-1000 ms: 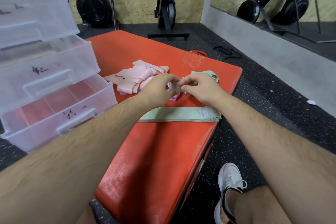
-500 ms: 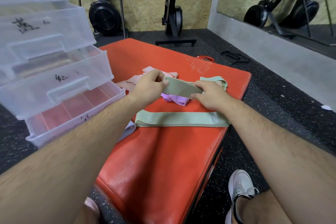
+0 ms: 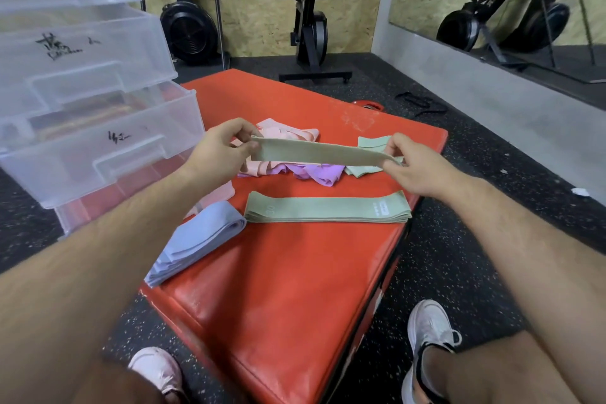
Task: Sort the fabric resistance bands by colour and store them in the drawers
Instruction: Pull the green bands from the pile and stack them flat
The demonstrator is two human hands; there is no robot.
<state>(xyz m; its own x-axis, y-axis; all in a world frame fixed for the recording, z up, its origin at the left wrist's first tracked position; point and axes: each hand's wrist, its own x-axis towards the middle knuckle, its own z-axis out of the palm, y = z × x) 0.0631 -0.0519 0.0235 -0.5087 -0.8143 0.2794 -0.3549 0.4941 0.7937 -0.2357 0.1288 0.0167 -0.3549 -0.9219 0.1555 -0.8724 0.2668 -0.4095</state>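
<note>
I hold a green band (image 3: pixel 321 151) stretched flat in the air between my left hand (image 3: pixel 219 151) and my right hand (image 3: pixel 413 164), each pinching one end. Below it, a neat stack of green bands (image 3: pixel 328 208) lies on the red mat (image 3: pixel 288 289). A stack of blue-lilac bands (image 3: pixel 196 239) rests at the mat's left edge. Behind the held band lie loose pink bands (image 3: pixel 288 133), a purple band (image 3: pixel 319 172) and another green band (image 3: pixel 373 144). Clear plastic drawers (image 3: pixel 98 147) stand pulled out at the left.
The drawers carry handwritten labels; the lowest drawer (image 3: pixel 82 210) sits on the floor beside the mat. My two shoes (image 3: pixel 429 328) are on the speckled black floor. Exercise machines (image 3: pixel 311 29) stand by the plywood wall, and a mirror (image 3: pixel 508 3) lines the right wall.
Both hands picked the green band out of the loose pile, raised it and pulled it out flat between them. The view has tilted, showing the blue-lilac stack.
</note>
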